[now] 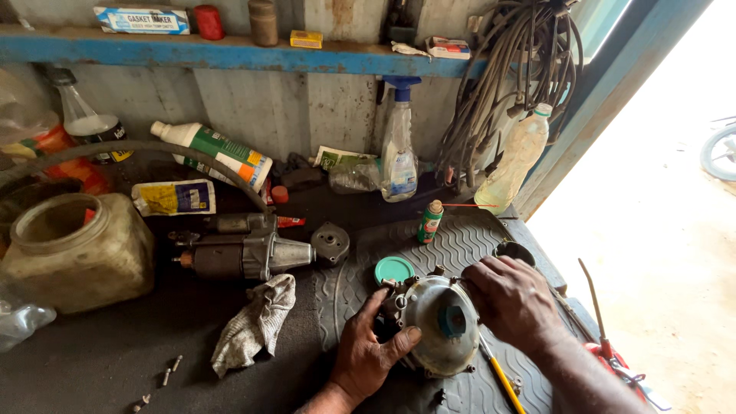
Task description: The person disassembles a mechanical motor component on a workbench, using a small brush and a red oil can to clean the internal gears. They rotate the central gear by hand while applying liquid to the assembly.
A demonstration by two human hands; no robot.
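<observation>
Round metal housing (441, 322) held between left hand (368, 349) and right hand (514, 299)

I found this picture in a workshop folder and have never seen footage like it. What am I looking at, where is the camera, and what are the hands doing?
The camera sits on a person's head and looks down at a cluttered workbench. Their left hand steadies a round grey metal housing with a teal centre, which lies on a ribbed rubber mat. The right hand rests on its upper right edge. Nearby lie a starter motor, a dirty rag, a teal lid, a small spray can and a yellow-handled tool. Bottles and coiled cables stand behind.
</observation>
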